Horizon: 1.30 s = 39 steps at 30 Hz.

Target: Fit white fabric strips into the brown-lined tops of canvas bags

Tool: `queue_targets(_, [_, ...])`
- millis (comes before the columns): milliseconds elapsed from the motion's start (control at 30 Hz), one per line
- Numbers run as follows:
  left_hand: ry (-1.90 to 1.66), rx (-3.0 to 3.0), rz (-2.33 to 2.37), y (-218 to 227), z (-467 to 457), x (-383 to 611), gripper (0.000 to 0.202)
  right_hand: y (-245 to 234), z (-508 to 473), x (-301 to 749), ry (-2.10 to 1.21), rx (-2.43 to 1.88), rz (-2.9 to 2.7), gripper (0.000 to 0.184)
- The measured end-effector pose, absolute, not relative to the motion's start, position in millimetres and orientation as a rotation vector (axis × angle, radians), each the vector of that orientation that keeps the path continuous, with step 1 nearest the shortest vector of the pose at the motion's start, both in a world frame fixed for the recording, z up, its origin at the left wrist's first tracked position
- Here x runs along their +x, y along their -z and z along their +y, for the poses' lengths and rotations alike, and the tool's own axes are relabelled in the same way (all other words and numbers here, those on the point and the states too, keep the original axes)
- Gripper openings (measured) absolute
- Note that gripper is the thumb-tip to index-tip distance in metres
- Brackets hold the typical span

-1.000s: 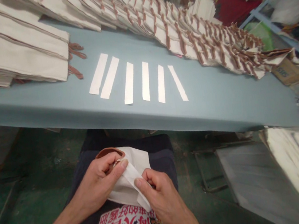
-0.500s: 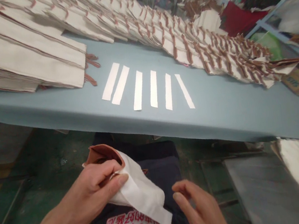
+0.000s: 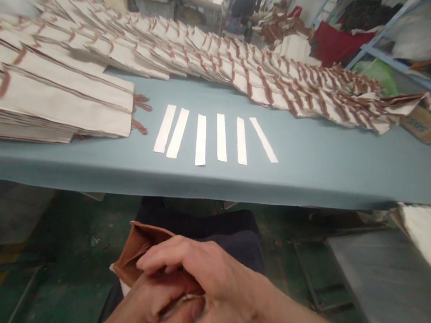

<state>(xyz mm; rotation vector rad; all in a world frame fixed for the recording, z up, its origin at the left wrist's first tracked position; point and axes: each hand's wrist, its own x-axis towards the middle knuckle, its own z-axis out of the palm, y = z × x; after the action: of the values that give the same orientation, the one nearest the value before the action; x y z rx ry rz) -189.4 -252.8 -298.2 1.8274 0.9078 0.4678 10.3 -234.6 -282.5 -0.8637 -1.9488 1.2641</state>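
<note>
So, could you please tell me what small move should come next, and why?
Perhaps lift the right hand slightly while the left hand steadies the brown-lined fabric pouch: the right hand overlaps the left, hiding much of the pouch.

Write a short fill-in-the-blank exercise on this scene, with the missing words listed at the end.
1. On the table lie ____ separate white strips.
2. The left hand holds a fabric piece whose visible lining is ____.
3. The right hand partly covers the person's ____ hand.
4. A cardboard box sits toward the picture's ____ edge.

Missing words: six; brown; left; right.
</note>
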Motion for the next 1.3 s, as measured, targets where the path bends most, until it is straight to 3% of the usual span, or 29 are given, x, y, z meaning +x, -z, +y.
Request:
queue_targets(67, [-0.38,1.777,0.931,299,-256,-194,0.032,287,-229,9,-1.389,-0.931,-2.052,0.08])
queue_targets(233, [-0.249,1.654,1.082,299,-241,-207,0.035,282,-225,16,-1.285,-1.193,-2.247,0.047])
queue_targets(433, [-0.256,1.766,1.011,289,-224,-215,0.037,264,-219,25,-1.306,-1.192,-2.301,0.046])
queue_targets(700, [-0.351,1.877,0.963,281,-228,-222,0.033,259,-209,25,-1.577,-1.065,-2.244,0.03])
queue_targets(867, [-0.43,2.132,0.913,283,-232,-227,0.018,264,-208,26,-1.654,-1.027,-2.196,0.032])
queue_targets(1033, [-0.519,2.367,0.802,288,-234,-225,0.034,276,-214,27,-1.822,-0.988,-1.972,0.026])
queue_targets(1133, [-0.535,2.498,0.76,295,-240,-231,0.032,290,-221,24,-1.97,-0.973,-1.744,0.023])
queue_targets(1300, [-0.528,2.738,0.77,305,-252,-244,0.055,308,-231,21,-2.176,-0.939,-1.394,0.043])
